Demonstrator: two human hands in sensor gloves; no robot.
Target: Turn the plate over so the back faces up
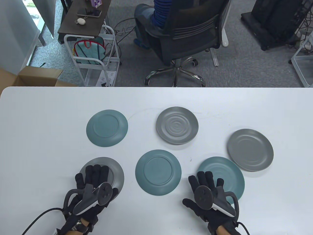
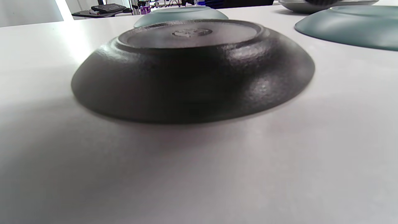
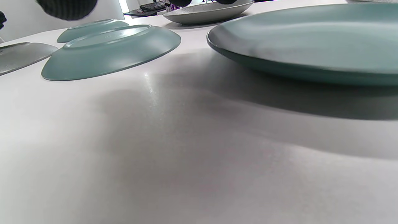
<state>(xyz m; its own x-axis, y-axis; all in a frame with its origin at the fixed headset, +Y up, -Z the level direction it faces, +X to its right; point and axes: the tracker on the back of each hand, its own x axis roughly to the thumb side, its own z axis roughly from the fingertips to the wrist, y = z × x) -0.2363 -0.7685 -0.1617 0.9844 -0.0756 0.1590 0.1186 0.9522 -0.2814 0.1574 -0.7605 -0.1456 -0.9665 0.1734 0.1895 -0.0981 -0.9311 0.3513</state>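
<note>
My left hand [image 1: 94,187] lay flat, fingers straight, over the near-left grey plate [image 1: 117,172], already back up. The 2 teal plates beside it showed their foot rings too. My right hand [image 1: 207,193], fingers relaxed and holding nothing, covered the near edge of the face-up teal plate [image 1: 227,171], nearest to it.

Black gloves [image 1: 93,178], grey-black trackers [image 1: 97,195]

The left hand [image 1: 94,182] is covering the near half of the grey plate [image 1: 115,171], while the right hand [image 1: 207,188] is hiding the teal plate's [image 1: 227,171] near-left edge
</note>
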